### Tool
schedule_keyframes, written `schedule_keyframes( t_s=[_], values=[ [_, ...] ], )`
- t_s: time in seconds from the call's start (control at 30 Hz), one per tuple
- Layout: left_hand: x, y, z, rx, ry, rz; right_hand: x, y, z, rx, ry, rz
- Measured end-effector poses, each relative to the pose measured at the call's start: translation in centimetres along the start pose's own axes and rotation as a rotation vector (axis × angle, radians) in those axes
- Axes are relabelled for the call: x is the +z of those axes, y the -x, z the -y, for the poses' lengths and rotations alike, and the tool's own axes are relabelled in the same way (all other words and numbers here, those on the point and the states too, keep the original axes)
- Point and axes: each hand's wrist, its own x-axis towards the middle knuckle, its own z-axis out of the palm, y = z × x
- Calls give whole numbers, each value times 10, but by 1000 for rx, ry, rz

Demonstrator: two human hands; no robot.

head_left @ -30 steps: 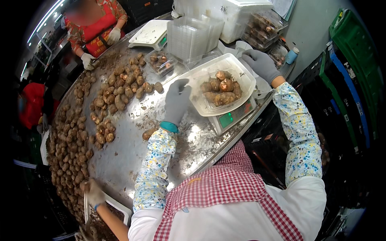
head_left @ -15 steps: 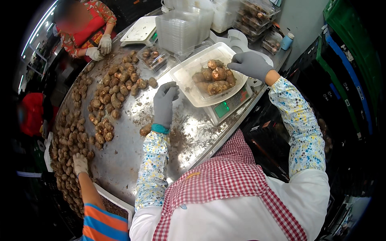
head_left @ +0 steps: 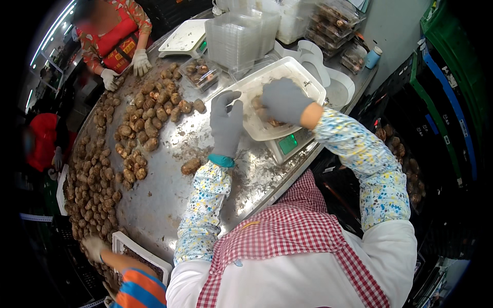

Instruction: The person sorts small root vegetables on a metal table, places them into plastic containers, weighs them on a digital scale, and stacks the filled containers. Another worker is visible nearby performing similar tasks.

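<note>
My right hand (head_left: 287, 100), in a grey glove, reaches down into a white plastic basin (head_left: 319, 91). It covers most of the small taros (head_left: 258, 105) lying there, and its fingertips are hidden. The basin rests on a digital scale (head_left: 303, 145) with a lit green display. My left hand (head_left: 226, 120), gloved in grey, is held up by the basin's left rim; its thumb and fingers are apart with nothing between them. A single taro (head_left: 190, 166) lies on the metal table (head_left: 159, 190) beside my left wrist.
Heaps of taros (head_left: 92, 190) cover the table's left side. A filled clear box (head_left: 200, 73), stacked empty clear trays (head_left: 236, 38) and a second scale (head_left: 182, 38) stand behind. Packed boxes (head_left: 331, 25) and a blue bottle (head_left: 373, 57) are back right. Two co-workers handle taros at left.
My right hand has moved left from the basin's right rim to over the taros. My left hand has shifted slightly right and up, its fingers spreading. The near co-worker's hand has moved closer.
</note>
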Motion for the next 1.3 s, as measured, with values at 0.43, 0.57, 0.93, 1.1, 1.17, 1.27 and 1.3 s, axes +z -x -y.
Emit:
schedule_keyframes(
  t_s=[0.43, 0.57, 0.93, 1.1, 1.17, 1.27, 1.3],
  values=[
    [-27, 15, 25, -186, 209, -23, 13, 9, -18, 31, -506, -122],
    [-18, 18, 22, -202, 202, 25, 20, 10, -26, 45, -442, -151],
    [-22, 21, 24, -231, 233, 40, 29, 7, -41, 12, -27, -234],
    [-26, 21, 24, -251, 243, 11, 3, 10, -20, -15, -124, -496],
    [-31, 21, 24, -274, 241, 13, -8, 19, 2, -39, -109, -278],
    [-27, 20, 22, -307, 252, 36, 34, 4, -8, -166, -21, -164],
    [-26, 20, 22, -292, 257, 40, 30, 4, -13, -149, -121, -139]
  ],
)
